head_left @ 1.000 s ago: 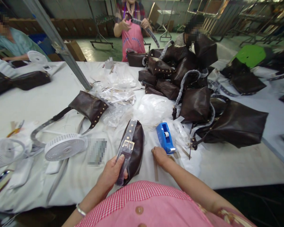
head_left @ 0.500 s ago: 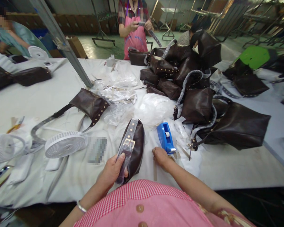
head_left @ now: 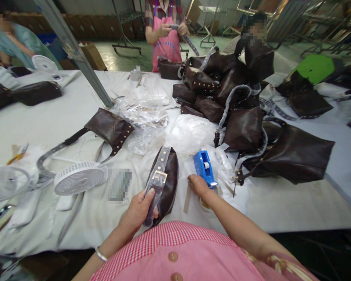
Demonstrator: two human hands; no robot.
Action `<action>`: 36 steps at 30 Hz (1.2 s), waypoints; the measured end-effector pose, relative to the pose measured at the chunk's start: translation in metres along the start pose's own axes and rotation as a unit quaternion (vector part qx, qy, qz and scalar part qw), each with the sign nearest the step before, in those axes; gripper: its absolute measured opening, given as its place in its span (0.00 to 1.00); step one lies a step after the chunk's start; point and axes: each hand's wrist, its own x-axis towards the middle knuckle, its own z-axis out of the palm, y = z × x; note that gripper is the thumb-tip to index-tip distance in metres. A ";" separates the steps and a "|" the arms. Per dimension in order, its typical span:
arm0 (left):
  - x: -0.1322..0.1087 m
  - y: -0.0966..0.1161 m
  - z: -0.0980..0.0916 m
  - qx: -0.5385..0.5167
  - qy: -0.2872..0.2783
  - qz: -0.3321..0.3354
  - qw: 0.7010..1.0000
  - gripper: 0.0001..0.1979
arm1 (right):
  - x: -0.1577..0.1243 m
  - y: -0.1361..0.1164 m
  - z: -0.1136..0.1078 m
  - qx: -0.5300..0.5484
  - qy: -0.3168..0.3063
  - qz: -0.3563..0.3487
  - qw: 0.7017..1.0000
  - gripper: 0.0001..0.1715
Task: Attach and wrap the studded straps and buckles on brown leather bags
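A dark brown leather bag lies on the white table in front of me, its plastic-wrapped strap with a gold buckle running along the top. My left hand grips the near end of the bag and strap, thumb on top. My right hand rests closed beside a blue tape dispenser, fingers pinching near its cutting end; a strip of tape hangs by it.
A heap of brown bags fills the right half. Another bag with a studded strap lies left of centre, near white fans and crumpled plastic. A metal post slants up. Other people stand across the table.
My right hand has shifted slightly toward the dispenser, and a strip of tape now hangs beside it. The left hand and bag have stayed in place.
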 end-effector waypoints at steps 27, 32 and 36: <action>-0.001 0.000 0.000 -0.007 0.002 0.004 1.000 0.23 | -0.023 -0.002 0.032 0.021 0.033 0.007 0.999 0.08; -0.002 0.000 -0.001 -0.003 0.005 0.000 1.000 0.23 | -0.026 -0.010 0.030 0.018 0.010 0.024 1.000 0.08; -0.003 0.001 0.000 -0.003 0.007 0.002 1.000 0.22 | -0.028 -0.016 0.025 0.046 -0.023 0.028 0.998 0.08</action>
